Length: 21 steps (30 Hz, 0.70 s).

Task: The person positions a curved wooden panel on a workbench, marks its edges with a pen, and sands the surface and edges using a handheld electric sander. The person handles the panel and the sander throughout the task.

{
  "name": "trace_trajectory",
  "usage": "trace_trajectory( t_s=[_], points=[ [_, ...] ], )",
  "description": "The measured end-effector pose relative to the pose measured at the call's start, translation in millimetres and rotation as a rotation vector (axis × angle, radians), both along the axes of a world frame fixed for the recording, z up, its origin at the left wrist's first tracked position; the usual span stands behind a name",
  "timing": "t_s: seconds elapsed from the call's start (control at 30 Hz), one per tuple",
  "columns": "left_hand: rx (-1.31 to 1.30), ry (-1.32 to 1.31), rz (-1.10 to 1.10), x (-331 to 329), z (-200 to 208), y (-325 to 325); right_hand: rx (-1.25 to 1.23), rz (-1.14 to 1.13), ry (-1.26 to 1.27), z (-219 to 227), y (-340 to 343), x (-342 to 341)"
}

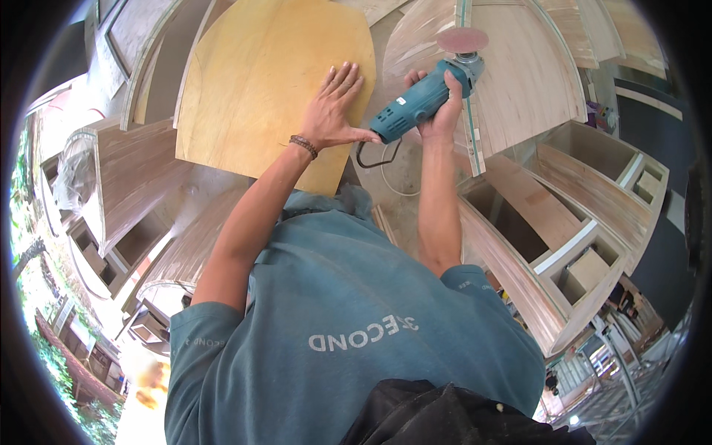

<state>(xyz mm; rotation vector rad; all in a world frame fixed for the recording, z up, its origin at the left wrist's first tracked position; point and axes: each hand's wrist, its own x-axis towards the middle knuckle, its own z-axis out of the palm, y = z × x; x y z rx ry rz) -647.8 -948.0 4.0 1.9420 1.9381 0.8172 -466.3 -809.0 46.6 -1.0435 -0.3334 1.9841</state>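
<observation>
Two hands at work: left hand (335, 107) (fingers spread) presses flat on a plywood panel (259, 81); right hand (439, 104) grips a teal angle grinder (423, 100).

Open wooden cabinets (571, 222) with compartments stand right; another cabinet (122, 200) stands left; a grey floor (404, 167) shows between.

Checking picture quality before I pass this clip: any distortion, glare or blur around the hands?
Head view: strong fisheye bend, cabinet edges curve toward the dark rim; lower left corner blown out by daylight; left hand, right hand and sander sharp and evenly lit.
</observation>
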Motion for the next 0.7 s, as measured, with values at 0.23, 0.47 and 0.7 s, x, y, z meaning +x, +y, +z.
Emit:
trace_trajectory(
  t_s=[0.23, 0.47, 0.7],
  points=[
    [-0.127, 0.022, -0.003, 5, 13, 0, 0.012, 0.042, 0.083, -22, -5, 2],
    [-0.161, 0.062, -0.030, 3, 18, 1, -0.001, 0.114, -0.110, -11, -4, 4],
    [-0.158, 0.064, -0.098, -26, 3, 6, -0.058, 0.434, -0.364, 4, 4, 57]
  ],
)
